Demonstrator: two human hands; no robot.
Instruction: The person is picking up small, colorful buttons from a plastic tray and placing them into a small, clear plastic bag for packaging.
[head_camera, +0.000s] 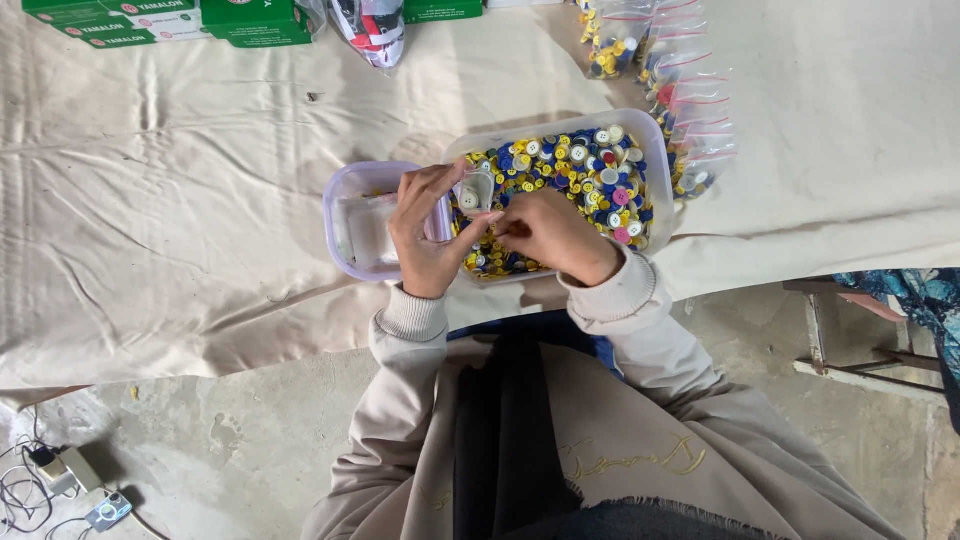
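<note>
Left hand (425, 235) pinches a small clear bag (470, 192) upright, mouth open toward the right hand (548, 232), whose fingers are closed as if on a button, though the button itself cannot be made out. The bag hangs over the near-left corner of the clear tub (655, 140) heaped with blue, yellow, white and pink buttons (580, 170); its long axis runs away from the person. Judged well done if the mouth is held wide and the feeding stays above the tub. A smaller lilac-rimmed tub (340, 190) touches the left side; filled bags (690, 110) lie beyond, on the cream cloth (170, 200).
</note>
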